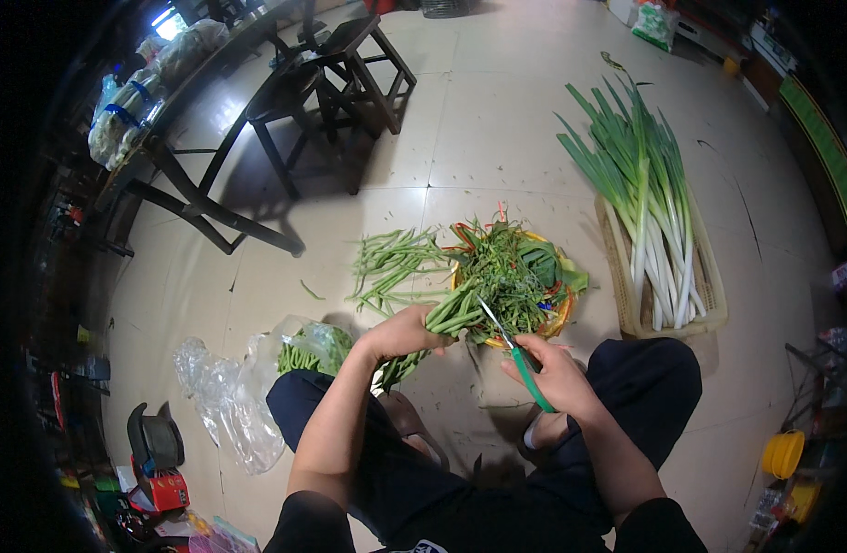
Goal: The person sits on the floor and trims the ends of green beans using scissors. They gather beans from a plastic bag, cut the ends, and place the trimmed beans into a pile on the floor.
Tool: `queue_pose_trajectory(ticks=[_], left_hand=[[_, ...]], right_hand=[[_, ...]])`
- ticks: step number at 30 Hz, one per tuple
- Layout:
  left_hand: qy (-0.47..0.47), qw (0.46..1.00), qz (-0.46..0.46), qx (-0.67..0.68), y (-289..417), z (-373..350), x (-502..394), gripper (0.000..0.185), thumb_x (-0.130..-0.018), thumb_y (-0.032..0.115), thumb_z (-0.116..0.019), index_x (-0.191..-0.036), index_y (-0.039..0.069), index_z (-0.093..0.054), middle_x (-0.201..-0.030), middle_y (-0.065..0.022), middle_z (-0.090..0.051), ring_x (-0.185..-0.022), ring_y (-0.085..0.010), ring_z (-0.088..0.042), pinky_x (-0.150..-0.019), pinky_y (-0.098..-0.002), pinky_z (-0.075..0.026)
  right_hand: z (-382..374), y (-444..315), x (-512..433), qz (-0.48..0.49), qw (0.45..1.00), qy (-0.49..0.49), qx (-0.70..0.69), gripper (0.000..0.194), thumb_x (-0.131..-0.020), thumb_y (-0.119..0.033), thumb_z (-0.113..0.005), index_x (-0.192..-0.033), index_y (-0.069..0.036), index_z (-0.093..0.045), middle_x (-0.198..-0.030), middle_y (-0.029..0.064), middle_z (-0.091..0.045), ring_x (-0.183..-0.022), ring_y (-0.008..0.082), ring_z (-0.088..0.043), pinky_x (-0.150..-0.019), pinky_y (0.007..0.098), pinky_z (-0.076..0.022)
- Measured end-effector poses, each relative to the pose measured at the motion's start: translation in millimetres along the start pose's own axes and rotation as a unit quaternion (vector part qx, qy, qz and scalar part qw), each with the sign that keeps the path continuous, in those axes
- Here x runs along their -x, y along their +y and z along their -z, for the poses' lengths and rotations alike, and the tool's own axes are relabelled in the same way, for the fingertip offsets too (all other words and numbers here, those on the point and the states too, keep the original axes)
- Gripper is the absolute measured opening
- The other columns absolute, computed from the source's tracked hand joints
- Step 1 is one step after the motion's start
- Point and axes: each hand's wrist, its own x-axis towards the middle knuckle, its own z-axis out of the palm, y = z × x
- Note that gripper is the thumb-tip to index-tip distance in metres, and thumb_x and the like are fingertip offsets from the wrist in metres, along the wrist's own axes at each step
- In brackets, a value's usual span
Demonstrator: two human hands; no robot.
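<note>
My left hand grips a bunch of green beans near the edge of a yellow-rimmed basket. Green-handled scissors are held in my right hand, their blades pointing up and left toward the bunch's right end. Plant trimmings and leaves are heaped in the basket. More long green beans lie loose on the tiled floor, left of the basket. A clear plastic bag with green beans inside stands by my left knee.
A cream plastic crate of leeks is at the right. Dark wooden stools and a table bearing bagged goods occupy the upper left. Crumpled plastic lies at the left; a yellow container is at the lower right.
</note>
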Motion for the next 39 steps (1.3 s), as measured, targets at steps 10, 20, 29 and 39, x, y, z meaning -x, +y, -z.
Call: queue_pose_trajectory(ticks=[10,20,29,39], left_hand=[[-0.006,1.0,-0.015,0.001,-4,-4,-3,0.027,-0.083,0.005,-0.065,-0.11,0.0,-0.06,-0.088,-0.0063,-0.067,-0.076,-0.0136,-0.066,-0.075,-0.0288,-0.052],[0.05,0.989,-0.027,-0.14,4,-6,3,0.038,-0.082,0.01,-0.067,-0.118,0.001,-0.058,-0.101,-0.0181,-0.068,-0.092,-0.0265,-0.065,-0.084,-0.0352,-0.05],[0.113,0.978,-0.093,-0.145,2,-6,4,0.046,-0.08,0.008,-0.064,-0.125,0.004,-0.057,-0.106,-0.0218,-0.067,-0.1,-0.0349,-0.064,-0.088,-0.0385,-0.049],[0.187,0.938,-0.12,-0.265,-8,-11,-2,0.061,-0.077,0.004,-0.061,-0.137,0.002,-0.049,-0.113,-0.0254,-0.063,-0.106,-0.0404,-0.059,-0.092,-0.044,-0.048]], right_hand=[[-5,8,-2,-0.033,0.996,-0.03,-0.075,0.042,-0.089,-0.028,-0.072,-0.117,0.002,-0.06,-0.074,0.001,-0.058,-0.062,0.0069,-0.053,-0.056,0.0216,-0.0437],[-1,7,-5,-0.019,0.981,-0.074,-0.177,0.037,-0.095,-0.023,-0.066,-0.122,-0.001,-0.055,-0.07,-0.0049,-0.05,-0.056,0.0031,-0.045,-0.05,0.0196,-0.0372],[5,-5,1,-0.074,0.968,-0.059,-0.231,0.032,-0.094,-0.025,-0.066,-0.115,-0.002,-0.06,-0.072,-0.0039,-0.052,-0.061,0.0028,-0.049,-0.052,0.019,-0.0396],[-3,4,-6,-0.048,0.977,-0.073,-0.194,0.034,-0.092,-0.028,-0.069,-0.113,-0.003,-0.06,-0.074,-0.0041,-0.054,-0.061,0.0034,-0.049,-0.052,0.0196,-0.0398]])
